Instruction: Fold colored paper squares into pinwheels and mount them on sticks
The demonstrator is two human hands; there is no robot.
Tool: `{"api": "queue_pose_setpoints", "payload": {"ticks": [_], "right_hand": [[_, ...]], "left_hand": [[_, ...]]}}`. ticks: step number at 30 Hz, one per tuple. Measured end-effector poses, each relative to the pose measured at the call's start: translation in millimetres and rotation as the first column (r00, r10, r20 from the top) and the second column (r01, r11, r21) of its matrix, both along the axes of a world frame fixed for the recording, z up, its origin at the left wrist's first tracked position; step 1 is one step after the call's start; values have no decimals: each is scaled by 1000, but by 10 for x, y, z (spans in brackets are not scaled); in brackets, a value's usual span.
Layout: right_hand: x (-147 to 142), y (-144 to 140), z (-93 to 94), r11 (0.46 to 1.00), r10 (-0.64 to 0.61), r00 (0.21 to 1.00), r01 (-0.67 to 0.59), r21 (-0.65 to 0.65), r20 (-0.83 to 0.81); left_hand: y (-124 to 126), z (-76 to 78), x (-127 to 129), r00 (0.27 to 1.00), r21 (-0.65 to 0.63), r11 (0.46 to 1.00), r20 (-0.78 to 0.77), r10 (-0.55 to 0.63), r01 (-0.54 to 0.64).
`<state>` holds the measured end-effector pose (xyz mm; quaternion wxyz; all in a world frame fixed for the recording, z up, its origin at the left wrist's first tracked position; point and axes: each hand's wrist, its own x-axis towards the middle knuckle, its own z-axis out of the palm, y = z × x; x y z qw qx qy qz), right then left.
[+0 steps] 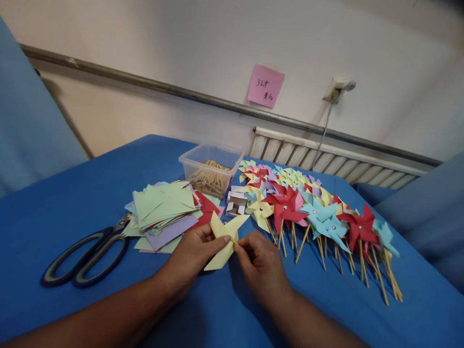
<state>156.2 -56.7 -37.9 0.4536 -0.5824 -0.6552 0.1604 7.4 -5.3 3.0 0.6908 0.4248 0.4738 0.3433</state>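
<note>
My left hand (192,253) pinches a pale yellow folded paper pinwheel (225,238) just above the blue table (72,203). At the pinwheel's centre, my right hand (259,263) grips a thin wooden stick (234,240) between thumb and fingertips. Both hands meet at the pinwheel's middle. A stack of cut coloured paper squares (165,210) lies just beyond my left hand. A long row of finished pinwheels on sticks (311,212), red, light blue, yellow and purple, lies to the right of my right hand.
Large black-handled scissors (87,253) lie at the left. A clear plastic box of wooden sticks (210,169) stands behind the paper stack, with small white boxes (236,203) beside it. A pink note (265,86) hangs on the wall above a radiator (326,159).
</note>
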Motion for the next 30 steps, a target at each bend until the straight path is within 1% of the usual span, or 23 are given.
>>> {"api": "queue_pose_setpoints", "payload": {"ticks": [5, 10, 14, 16, 19, 23, 27, 30], "right_hand": [[13, -6, 26, 999, 12, 999, -14, 32, 49], [29, -7, 23, 999, 15, 997, -19, 44, 70], [29, -15, 20, 995, 64, 991, -72, 69, 116], [24, -24, 26, 995, 63, 989, -72, 63, 135], [11, -44, 47, 997, 53, 990, -59, 41, 130], [0, -56, 67, 997, 58, 994, -61, 36, 95], [-1, -54, 72, 996, 55, 997, -58, 62, 59], [-3, -61, 77, 991, 66, 994, -76, 108, 88]], "left_hand": [[5, -5, -1, 1000, -23, 1000, 2, -1, 1], [24, -25, -12, 999, 8, 999, -9, -32, 32], [24, -30, -16, 999, 23, 1000, -36, -16, 17], [16, -29, -12, 999, 27, 1000, -35, 3, -3], [9, -30, -5, 999, 32, 999, -25, 24, -23], [10, -35, -7, 999, 36, 999, -25, 20, -19], [10, -36, -11, 999, 31, 999, -39, 12, -11], [15, -41, -9, 999, 26, 1000, -38, 18, -17]]}}
